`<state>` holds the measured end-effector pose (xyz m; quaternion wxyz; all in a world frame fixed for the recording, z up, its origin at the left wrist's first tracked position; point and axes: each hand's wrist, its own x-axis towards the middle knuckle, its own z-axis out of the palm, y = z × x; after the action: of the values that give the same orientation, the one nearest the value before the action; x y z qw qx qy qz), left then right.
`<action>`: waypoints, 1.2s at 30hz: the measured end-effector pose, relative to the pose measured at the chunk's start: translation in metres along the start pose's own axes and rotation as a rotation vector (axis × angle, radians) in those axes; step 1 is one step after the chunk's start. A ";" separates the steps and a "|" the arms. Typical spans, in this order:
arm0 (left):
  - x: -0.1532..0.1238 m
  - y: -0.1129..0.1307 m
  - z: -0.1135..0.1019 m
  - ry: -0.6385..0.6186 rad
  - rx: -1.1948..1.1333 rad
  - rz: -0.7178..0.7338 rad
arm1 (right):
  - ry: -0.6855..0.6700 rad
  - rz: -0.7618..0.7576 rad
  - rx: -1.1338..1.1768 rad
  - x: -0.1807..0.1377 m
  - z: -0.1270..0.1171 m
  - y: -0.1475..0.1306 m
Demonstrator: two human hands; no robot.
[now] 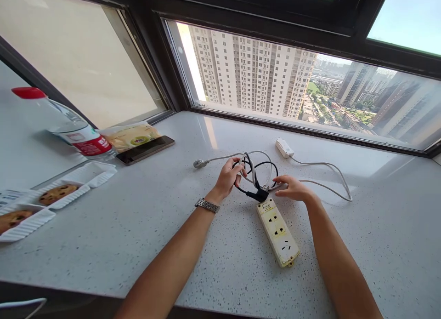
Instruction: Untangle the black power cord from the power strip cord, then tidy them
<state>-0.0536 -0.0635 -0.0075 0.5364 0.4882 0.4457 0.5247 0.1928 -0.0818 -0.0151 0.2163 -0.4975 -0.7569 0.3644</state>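
Note:
My left hand (230, 175), a metal watch on its wrist, is closed round a tangle of black and white cables (257, 172) on the speckled white sill (138, 218). My right hand (292, 187) pinches the same tangle from the right, near the black plug (259, 195). A yellowed power strip (278, 231) lies flat just in front of the hands. The white cable runs right in a loop (330, 181) to a small white adapter box (284, 148); its other end, a grey plug (199, 163), lies to the left.
At the left stand a red-capped water bottle (65, 123), a snack packet (132, 135) and a dark phone (146, 150). White trays holding cookies (57, 194) sit at the far left. The dark window frame (275, 121) borders the back of the sill.

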 end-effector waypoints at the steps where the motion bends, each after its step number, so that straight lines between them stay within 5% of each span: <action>1: 0.001 0.001 -0.003 -0.013 0.003 -0.031 | 0.045 0.003 -0.061 0.001 0.003 0.002; 7: 0.002 -0.002 -0.020 0.017 0.217 -0.149 | 0.179 -0.005 -0.249 0.007 0.017 0.010; 20: 0.004 -0.012 -0.028 0.043 0.349 -0.034 | 0.262 -0.107 0.156 0.005 0.008 0.023; 26: 0.003 -0.007 -0.034 0.034 0.216 -0.112 | 0.313 -0.096 0.315 0.004 0.004 0.031; 36: 0.003 -0.007 -0.035 -0.011 0.307 -0.167 | 0.423 -0.036 0.398 0.002 0.003 0.029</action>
<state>-0.0874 -0.0582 -0.0186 0.4996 0.5287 0.5565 0.4014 0.2066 -0.0738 -0.0396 0.4694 -0.4965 -0.6172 0.3900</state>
